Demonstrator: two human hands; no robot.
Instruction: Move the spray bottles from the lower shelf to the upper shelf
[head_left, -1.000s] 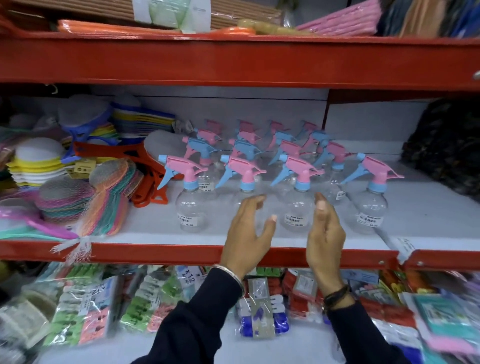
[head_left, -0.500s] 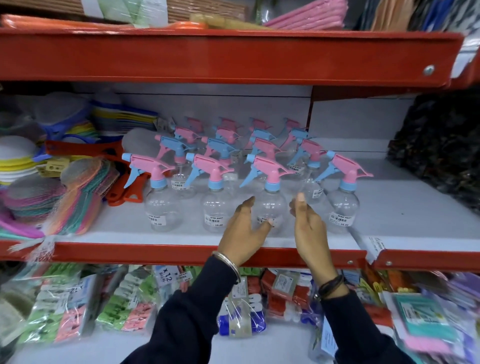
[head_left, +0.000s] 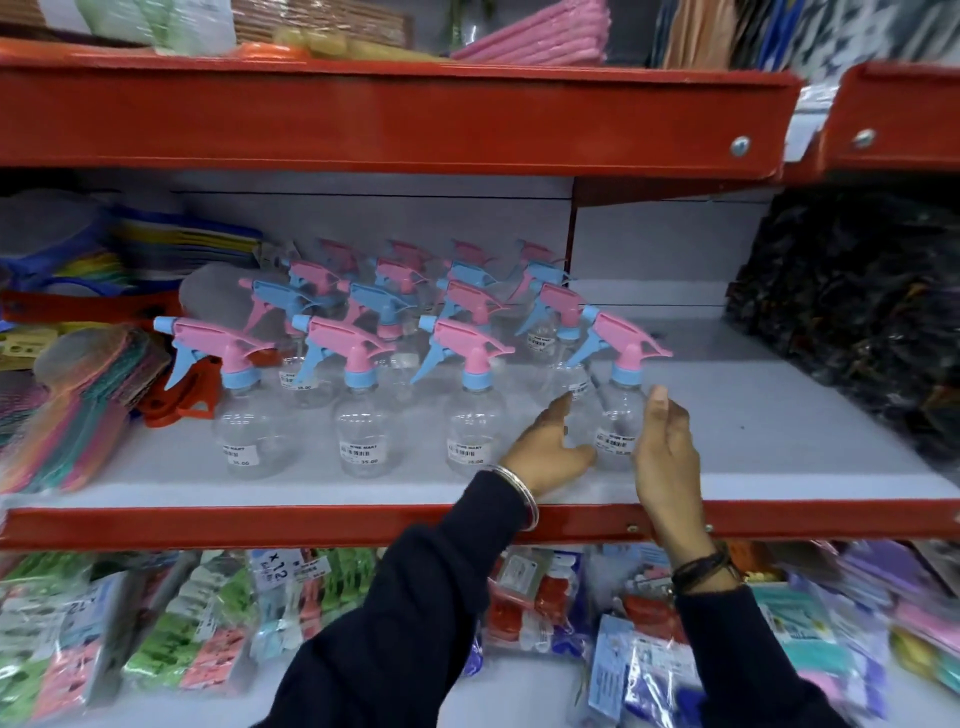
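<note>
Several clear spray bottles with pink and blue trigger heads stand in rows on the white shelf (head_left: 779, 467) with a red front edge. The rightmost front bottle (head_left: 618, 415) has a pink trigger and a blue collar. My left hand (head_left: 550, 449) is at its left side and my right hand (head_left: 667, 452) at its right side, both with fingers spread and close to the glass-clear body. Whether they press on it is unclear. Three more front bottles (head_left: 470, 415) stand in a line to the left. The red upper shelf (head_left: 415, 119) runs above.
Netted scrubbers and sponges (head_left: 78, 395) crowd the shelf's left part. A dark patterned bundle (head_left: 857, 312) sits at its right end. Pink rolls (head_left: 540, 31) and mats lie on the upper shelf. Packaged goods (head_left: 182, 623) fill the shelf below my arms.
Both hands have shifted right along the front row, from the third bottle to the rightmost one, and now flank it. My view has swung right as well.
</note>
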